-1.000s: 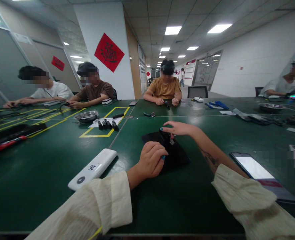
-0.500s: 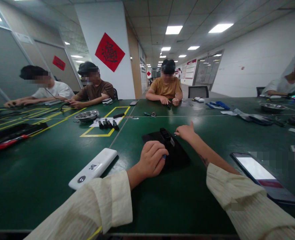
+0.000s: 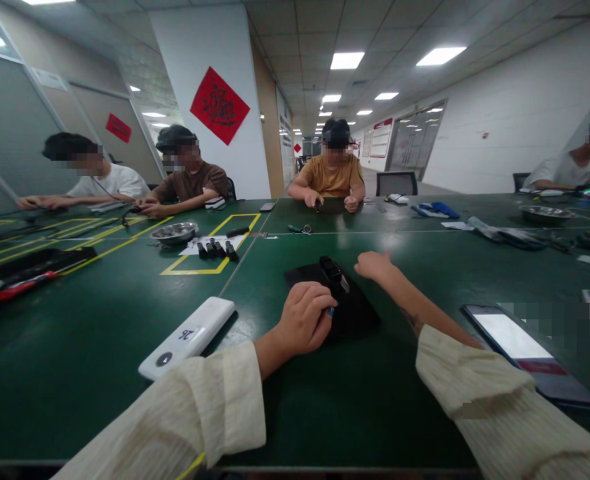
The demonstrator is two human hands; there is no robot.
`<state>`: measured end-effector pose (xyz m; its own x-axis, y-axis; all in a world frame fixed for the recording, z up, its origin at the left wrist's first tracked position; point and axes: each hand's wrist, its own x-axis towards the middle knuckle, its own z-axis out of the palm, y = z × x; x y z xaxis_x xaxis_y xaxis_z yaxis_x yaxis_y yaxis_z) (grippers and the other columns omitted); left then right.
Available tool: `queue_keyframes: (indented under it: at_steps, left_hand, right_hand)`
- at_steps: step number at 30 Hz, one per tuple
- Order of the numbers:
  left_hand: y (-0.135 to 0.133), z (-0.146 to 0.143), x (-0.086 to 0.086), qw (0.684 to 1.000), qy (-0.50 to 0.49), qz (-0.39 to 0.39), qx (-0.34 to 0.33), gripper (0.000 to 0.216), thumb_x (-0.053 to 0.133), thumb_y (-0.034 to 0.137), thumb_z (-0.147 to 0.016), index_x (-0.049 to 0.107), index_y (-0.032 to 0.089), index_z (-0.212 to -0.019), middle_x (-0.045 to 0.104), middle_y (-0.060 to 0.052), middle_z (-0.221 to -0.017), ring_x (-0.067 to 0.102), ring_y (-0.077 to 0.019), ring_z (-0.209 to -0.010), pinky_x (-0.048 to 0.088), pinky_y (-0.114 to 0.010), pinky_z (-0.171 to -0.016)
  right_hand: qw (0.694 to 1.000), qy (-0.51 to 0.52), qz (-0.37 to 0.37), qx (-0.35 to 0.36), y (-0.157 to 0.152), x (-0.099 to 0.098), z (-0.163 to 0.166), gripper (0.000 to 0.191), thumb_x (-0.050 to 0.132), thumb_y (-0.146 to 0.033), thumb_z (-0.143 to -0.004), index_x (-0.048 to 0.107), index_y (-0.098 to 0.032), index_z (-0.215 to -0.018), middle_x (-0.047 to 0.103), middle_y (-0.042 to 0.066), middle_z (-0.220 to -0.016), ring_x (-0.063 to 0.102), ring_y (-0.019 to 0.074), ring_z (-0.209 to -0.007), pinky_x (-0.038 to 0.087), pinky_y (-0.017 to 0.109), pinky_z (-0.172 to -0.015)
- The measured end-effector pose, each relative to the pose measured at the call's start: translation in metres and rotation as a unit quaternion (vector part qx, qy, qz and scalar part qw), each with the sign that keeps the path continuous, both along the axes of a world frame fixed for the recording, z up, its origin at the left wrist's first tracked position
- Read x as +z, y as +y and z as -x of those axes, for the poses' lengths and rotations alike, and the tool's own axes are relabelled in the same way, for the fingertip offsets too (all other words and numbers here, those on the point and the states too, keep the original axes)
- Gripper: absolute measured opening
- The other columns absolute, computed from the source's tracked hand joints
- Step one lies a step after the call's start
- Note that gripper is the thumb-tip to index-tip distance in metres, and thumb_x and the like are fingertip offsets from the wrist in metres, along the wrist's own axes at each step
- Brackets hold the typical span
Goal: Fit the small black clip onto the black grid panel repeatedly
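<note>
A thin black sheet lies on the green table in front of me. On its far part sits a small black part, with a short clear piece beside it. My left hand rests at the sheet's near left side, fingers curled and thumb pressed to them. Anything inside that grip is hidden. To the right of the black part and apart from it, my right hand is closed with one digit sticking up. Its fingertips are turned away, so I cannot make out what they hold.
A white power bank lies left, a lit phone right. Beyond are several black parts on paper, a metal bowl and pliers. A co-worker sits opposite; others sit at both sides.
My right hand has shifted slightly right and its fingers have curled in. My left hand, the black part and the sheet have stayed put. The co-worker opposite has moved a hand.
</note>
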<state>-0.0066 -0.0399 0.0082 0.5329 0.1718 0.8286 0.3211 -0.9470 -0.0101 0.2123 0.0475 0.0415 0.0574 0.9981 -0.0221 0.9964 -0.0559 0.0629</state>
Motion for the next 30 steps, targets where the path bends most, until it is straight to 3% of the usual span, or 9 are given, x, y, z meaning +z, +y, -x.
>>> queue_keyframes:
  at_steps: [4, 7, 10, 13, 15, 18, 20, 26, 30]
  left_hand:
    - [0.0, -0.003, -0.002, 0.995, -0.061, 0.071, -0.031, 0.023, 0.042, 0.015, -0.081, 0.04, 0.019, -0.103, 0.054, -0.008, -0.095, 0.052, -0.0176, -0.088, 0.043, -0.034, -0.076]
    - [-0.001, -0.003, -0.001, 0.988, -0.056, 0.145, 0.026, 0.016, 0.033, 0.022, -0.088, 0.047, 0.018, -0.094, 0.056, -0.006, -0.087, 0.05, -0.0176, -0.084, 0.04, -0.035, -0.076]
    - [0.0, -0.002, 0.0, 0.979, -0.069, 0.172, 0.085, 0.032, 0.025, 0.032, -0.092, 0.053, 0.019, -0.081, 0.058, -0.004, -0.077, 0.049, -0.0191, -0.083, 0.035, -0.038, -0.081]
    - [0.004, -0.003, -0.004, 0.963, -0.135, 0.222, 0.076, 0.046, 0.016, 0.039, -0.094, 0.053, 0.019, -0.075, 0.056, -0.005, -0.076, 0.049, -0.0186, -0.08, 0.038, -0.037, -0.078]
    - [0.007, -0.004, -0.008, 0.942, -0.181, 0.278, 0.059, 0.046, 0.015, 0.04, -0.094, 0.051, 0.019, -0.076, 0.055, -0.005, -0.076, 0.05, -0.0175, -0.076, 0.04, -0.035, -0.073]
    - [0.01, -0.006, -0.012, 0.917, -0.226, 0.323, 0.054, 0.044, 0.019, 0.042, -0.094, 0.05, 0.018, -0.076, 0.054, -0.004, -0.077, 0.051, -0.0164, -0.074, 0.042, -0.033, -0.072]
    - [0.013, -0.006, -0.014, 0.912, -0.242, 0.324, 0.064, 0.044, 0.021, 0.045, -0.093, 0.05, 0.019, -0.073, 0.053, -0.004, -0.078, 0.05, -0.0162, -0.075, 0.043, -0.033, -0.071]
    - [0.024, -0.006, -0.022, 0.889, -0.273, 0.357, 0.088, 0.041, 0.025, 0.048, -0.09, 0.05, 0.018, -0.074, 0.053, -0.003, -0.075, 0.05, -0.0164, -0.073, 0.043, -0.031, -0.069]
    - [0.03, -0.007, -0.028, 0.863, -0.29, 0.402, 0.101, 0.04, 0.027, 0.048, -0.089, 0.051, 0.018, -0.076, 0.053, -0.003, -0.077, 0.05, -0.0164, -0.074, 0.042, -0.03, -0.07]
  right_hand:
    - [0.997, 0.016, -0.064, 0.031, -0.021, 0.047, 0.012, 0.036, 0.036, -0.029, -0.084, 0.067, -0.013, -0.093, 0.064, 0.018, -0.103, 0.058, 0.0288, -0.095, 0.038, 0.044, -0.084]
    - [0.979, 0.065, -0.12, 0.154, -0.047, 0.076, 0.034, 0.035, 0.036, -0.03, -0.085, 0.067, -0.014, -0.078, 0.067, 0.012, -0.083, 0.059, 0.0206, -0.079, 0.04, 0.03, -0.072]
    - [0.941, 0.152, -0.057, 0.298, -0.073, 0.088, 0.057, 0.034, 0.036, -0.03, -0.086, 0.063, -0.015, -0.07, 0.064, 0.004, -0.071, 0.054, 0.0129, -0.065, 0.036, 0.023, -0.061]
    - [0.904, 0.206, 0.066, 0.368, -0.087, 0.088, 0.072, 0.03, 0.038, -0.027, -0.086, 0.06, -0.016, -0.068, 0.064, 0.001, -0.071, 0.054, 0.0116, -0.064, 0.038, 0.023, -0.063]
    - [0.91, 0.19, 0.096, 0.355, -0.091, 0.086, 0.077, 0.03, 0.038, -0.027, -0.086, 0.059, -0.017, -0.068, 0.066, 0.002, -0.076, 0.056, 0.0137, -0.071, 0.039, 0.03, -0.079]
    - [0.927, 0.151, 0.101, 0.329, -0.089, 0.081, 0.08, 0.03, 0.036, -0.027, -0.087, 0.06, -0.017, -0.072, 0.067, 0.005, -0.084, 0.056, 0.018, -0.083, 0.023, 0.053, -0.098]
    - [0.931, 0.131, 0.092, 0.329, -0.087, 0.077, 0.082, 0.029, 0.035, -0.025, -0.088, 0.061, -0.017, -0.076, 0.066, 0.006, -0.088, 0.056, 0.0198, -0.088, 0.014, 0.059, -0.099]
    - [0.947, 0.02, -0.047, 0.318, -0.08, 0.059, 0.089, 0.035, 0.035, -0.028, -0.088, 0.066, -0.017, -0.078, 0.066, 0.008, -0.086, 0.054, 0.0255, -0.095, 0.008, 0.059, -0.101]
    - [0.95, 0.058, -0.047, 0.302, -0.076, 0.059, 0.085, 0.025, 0.047, -0.033, -0.083, 0.066, -0.017, -0.085, 0.065, 0.008, -0.089, 0.051, 0.0271, -0.099, 0.007, 0.06, -0.1]
